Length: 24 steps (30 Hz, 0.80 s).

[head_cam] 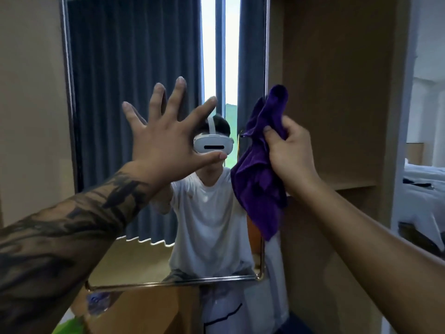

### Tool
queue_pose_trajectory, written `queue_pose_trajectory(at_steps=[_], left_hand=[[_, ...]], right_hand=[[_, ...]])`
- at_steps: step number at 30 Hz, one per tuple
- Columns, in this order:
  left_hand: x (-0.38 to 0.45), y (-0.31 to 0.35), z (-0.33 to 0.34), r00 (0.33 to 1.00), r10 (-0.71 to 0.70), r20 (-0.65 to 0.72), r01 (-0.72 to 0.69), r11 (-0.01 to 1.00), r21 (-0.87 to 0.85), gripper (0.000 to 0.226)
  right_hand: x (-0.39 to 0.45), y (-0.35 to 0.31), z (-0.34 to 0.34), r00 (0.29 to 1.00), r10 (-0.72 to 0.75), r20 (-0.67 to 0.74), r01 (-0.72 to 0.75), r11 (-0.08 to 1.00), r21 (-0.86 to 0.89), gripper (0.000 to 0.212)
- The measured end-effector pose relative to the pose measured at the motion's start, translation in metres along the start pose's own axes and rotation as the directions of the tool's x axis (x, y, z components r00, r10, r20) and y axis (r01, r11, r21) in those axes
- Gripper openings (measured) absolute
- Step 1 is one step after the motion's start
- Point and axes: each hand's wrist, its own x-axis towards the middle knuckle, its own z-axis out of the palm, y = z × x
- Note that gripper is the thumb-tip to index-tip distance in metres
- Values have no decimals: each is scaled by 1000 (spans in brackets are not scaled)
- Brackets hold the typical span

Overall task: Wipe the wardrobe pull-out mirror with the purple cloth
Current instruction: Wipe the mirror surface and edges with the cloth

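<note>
The tall pull-out mirror (115, 68) with a thin metal frame stands in front of me and reflects dark curtains, a window strip and a person in a white shirt. My left hand (166, 138) is raised before the glass with fingers spread wide; whether it touches the glass I cannot tell. My right hand (289, 150) grips the crumpled purple cloth (260, 179) at the mirror's right edge. The cloth hangs down from my fist, partly over the frame.
The brown wardrobe panel and a shelf (337, 116) stand right of the mirror. A beige wall (29, 92) is on the left. A bed with white bedding (423, 189) shows through the gap at far right. A cardboard box (144, 309) sits below the mirror.
</note>
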Motion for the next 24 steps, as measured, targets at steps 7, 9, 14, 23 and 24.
queue_pose_trajectory(at_steps=[7, 9, 14, 23, 24], left_hand=[[6, -5, -9, 997, 80, -9, -78, 990, 113, 103], [12, -10, -13, 990, 133, -36, -128, 984, 126, 98], [20, -22, -16, 976, 206, -76, -193, 970, 146, 91], [90, -32, -45, 970, 210, -123, -196, 973, 122, 95], [101, -32, -51, 967, 224, -124, -210, 971, 114, 95]], right_hand=[[26, -17, -1, 1000, 16, 14, -16, 1000, -2, 16], [26, -18, -1, 1000, 2, 6, -2, 1000, 10, 15], [-15, 3, -9, 997, 1, 82, 3, 999, -49, 14], [55, -44, 0, 999, 40, 2, -40, 999, 33, 16], [54, -46, -1, 998, 67, 9, -67, 997, 34, 17]])
